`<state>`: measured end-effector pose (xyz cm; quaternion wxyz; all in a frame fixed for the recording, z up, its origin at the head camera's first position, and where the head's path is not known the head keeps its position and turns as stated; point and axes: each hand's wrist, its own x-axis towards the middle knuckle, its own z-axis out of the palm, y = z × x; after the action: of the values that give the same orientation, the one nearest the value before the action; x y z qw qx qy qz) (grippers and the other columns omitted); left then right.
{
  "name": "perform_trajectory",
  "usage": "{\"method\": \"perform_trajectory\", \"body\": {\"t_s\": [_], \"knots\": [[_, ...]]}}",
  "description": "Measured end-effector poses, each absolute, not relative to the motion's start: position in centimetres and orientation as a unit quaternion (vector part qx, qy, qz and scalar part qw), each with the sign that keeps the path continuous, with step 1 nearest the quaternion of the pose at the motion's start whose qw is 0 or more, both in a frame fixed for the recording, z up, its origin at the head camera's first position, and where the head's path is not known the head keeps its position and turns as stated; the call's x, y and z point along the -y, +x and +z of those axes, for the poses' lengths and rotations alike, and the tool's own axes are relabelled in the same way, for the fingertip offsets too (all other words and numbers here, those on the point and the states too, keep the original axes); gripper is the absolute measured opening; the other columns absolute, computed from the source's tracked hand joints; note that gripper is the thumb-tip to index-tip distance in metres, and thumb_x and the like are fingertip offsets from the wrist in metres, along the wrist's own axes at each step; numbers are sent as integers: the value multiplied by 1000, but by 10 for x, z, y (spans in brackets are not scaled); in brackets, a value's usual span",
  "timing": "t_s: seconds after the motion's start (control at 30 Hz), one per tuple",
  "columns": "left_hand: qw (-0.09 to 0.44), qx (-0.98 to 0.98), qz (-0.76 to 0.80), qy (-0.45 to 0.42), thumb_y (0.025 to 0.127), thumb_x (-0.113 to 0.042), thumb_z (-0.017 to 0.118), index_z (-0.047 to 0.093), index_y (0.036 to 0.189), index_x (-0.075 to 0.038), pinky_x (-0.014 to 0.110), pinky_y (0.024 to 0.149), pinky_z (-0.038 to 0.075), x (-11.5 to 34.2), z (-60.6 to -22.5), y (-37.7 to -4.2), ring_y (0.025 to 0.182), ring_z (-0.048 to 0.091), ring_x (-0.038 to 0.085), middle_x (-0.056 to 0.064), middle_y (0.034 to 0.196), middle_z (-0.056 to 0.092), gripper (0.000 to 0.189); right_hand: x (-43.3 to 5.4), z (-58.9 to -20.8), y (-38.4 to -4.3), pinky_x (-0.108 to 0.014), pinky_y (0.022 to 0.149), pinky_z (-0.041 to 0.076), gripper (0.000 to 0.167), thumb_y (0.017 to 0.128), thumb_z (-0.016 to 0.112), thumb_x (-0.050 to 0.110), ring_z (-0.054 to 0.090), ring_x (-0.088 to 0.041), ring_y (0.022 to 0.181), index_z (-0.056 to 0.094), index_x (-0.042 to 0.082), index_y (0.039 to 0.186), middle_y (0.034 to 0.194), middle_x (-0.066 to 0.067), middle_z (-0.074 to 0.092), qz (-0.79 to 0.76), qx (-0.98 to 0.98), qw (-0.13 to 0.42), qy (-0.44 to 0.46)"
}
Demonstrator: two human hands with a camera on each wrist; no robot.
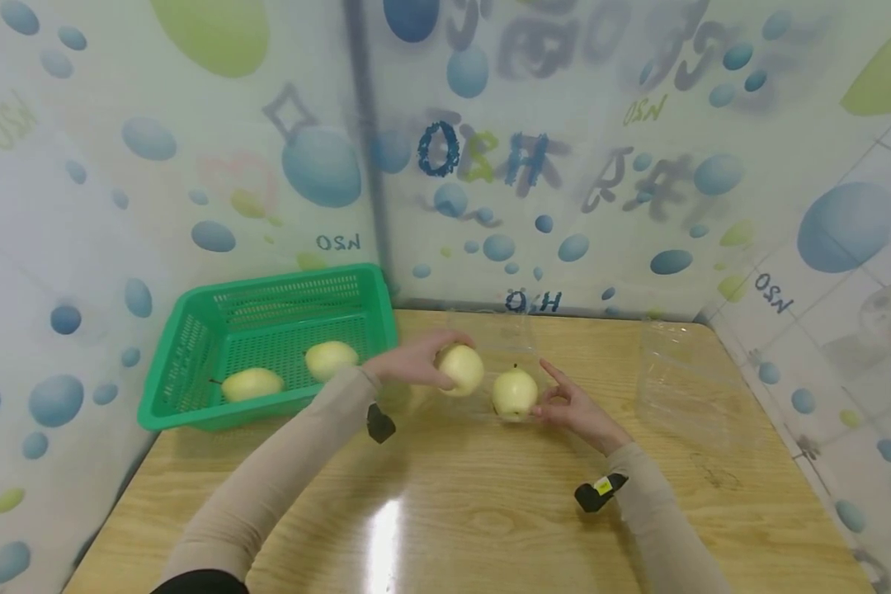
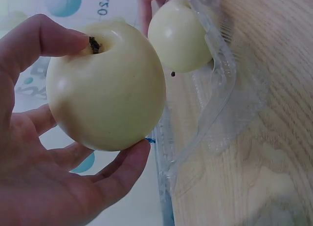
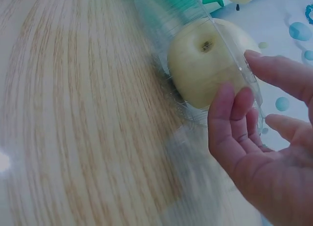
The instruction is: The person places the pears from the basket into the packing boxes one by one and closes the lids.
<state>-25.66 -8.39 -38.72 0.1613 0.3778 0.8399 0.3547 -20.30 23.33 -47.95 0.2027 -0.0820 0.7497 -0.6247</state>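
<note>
My left hand holds a pale yellow pear in the air, thumb by its dark stem and fingertips on the far side. Just right of it, a second pale pear sits in a clear plastic container, whose outline is faint in the head view. At that container's right side is my right hand. Its curled fingers grip the thin plastic edge beside the pear, in the right wrist view.
A green plastic basket at the back left holds two more pears. Another clear plastic container stands on the right of the wooden table. A patterned sheet hangs behind the table.
</note>
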Motion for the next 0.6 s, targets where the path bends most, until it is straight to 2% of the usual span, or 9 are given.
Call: {"method": "perform_trajectory", "body": {"t_s": [0.13,0.3,0.6], "knots": [[165,-837,361,377,75,-11,71,51,133,-6,42,92,42,80,-394,-257,115,47,26,13,134,49,62,-233,-480,-202,-36,85,52,90,90,69,9,59,-22,93,10,25,157,114,-20,44,-633,-741,205,-88],[168,-836,366,373,74,-13,71,51,133,-6,42,92,42,76,-402,-258,115,47,26,13,134,49,62,-234,-479,-201,-36,84,53,89,91,66,6,59,-20,91,8,21,157,109,-17,45,-644,-730,205,-102],[174,-838,375,357,73,-12,74,50,135,-4,44,93,42,65,-410,-255,116,46,29,15,135,48,68,-236,-479,-199,-36,84,52,89,91,67,7,57,-25,93,10,27,157,106,-13,45,-649,-726,207,-96]]}}
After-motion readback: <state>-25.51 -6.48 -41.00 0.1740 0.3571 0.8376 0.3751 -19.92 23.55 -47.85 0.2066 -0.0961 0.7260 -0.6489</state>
